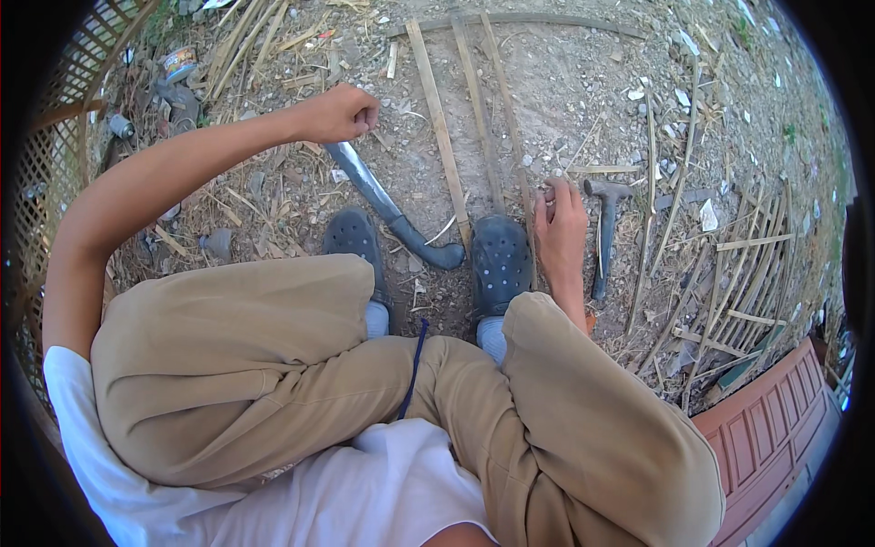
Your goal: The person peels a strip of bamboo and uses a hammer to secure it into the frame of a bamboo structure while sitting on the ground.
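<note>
My left hand [351,111] is closed in a fist at the end of my outstretched arm, just over the far end of a machete [369,187]. The fist hides what it may hold. The machete lies on the dirt, its curved dark handle toward my feet. My right hand [561,223] is low beside my right shoe, its fingers curled down and drawn together. Close to its thumb is the near end of a thin wooden strip [503,82]; whether they touch is hidden. A hammer [606,210] lies just right of this hand.
Two more wooden strips [436,109] lie ahead of my dark clogs [501,260], with a crosswise strip [538,18] beyond. A pile of slats [752,264] lies at right, near a reddish-brown panel [766,428]. Lattice [68,100] stands at left, by a discarded tub [180,63].
</note>
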Motion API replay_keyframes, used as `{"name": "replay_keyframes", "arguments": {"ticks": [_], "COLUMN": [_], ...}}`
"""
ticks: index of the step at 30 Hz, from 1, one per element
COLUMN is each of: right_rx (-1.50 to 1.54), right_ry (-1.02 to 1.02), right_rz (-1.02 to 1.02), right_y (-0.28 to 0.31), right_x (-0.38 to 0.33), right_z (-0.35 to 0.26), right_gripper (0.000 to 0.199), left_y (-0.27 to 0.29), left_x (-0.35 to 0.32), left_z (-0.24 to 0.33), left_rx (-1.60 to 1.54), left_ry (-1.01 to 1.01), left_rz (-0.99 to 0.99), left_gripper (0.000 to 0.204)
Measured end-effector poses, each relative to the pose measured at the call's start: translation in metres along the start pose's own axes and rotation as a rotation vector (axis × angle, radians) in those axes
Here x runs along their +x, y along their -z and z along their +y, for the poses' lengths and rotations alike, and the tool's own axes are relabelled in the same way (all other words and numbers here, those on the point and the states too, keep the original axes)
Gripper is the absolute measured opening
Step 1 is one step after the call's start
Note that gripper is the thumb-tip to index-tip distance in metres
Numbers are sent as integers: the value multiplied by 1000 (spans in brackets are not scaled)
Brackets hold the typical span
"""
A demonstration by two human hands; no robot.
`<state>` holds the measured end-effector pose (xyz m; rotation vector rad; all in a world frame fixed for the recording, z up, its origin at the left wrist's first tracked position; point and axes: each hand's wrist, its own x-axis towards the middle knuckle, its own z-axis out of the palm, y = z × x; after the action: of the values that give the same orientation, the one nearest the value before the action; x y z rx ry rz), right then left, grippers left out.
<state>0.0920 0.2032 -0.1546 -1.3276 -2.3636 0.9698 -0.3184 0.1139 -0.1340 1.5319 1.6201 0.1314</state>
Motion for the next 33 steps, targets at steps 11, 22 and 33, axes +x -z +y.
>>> {"name": "replay_keyframes", "arguments": {"ticks": [11,22,33], "right_rx": [15,-6,-85], "right_ry": [-153,-132,-213], "right_rz": [117,137,200], "right_y": [27,30,57], "right_x": [-38,-51,-35], "right_z": [11,-1,16], "right_gripper": [21,18,17], "left_y": [-5,0,63], "left_x": [-6,4,35], "left_z": [-19,-20,27], "left_rx": [-23,-7,12], "left_ry": [-37,-71,-94], "left_rz": [6,8,181], "left_gripper": [7,7,11]}}
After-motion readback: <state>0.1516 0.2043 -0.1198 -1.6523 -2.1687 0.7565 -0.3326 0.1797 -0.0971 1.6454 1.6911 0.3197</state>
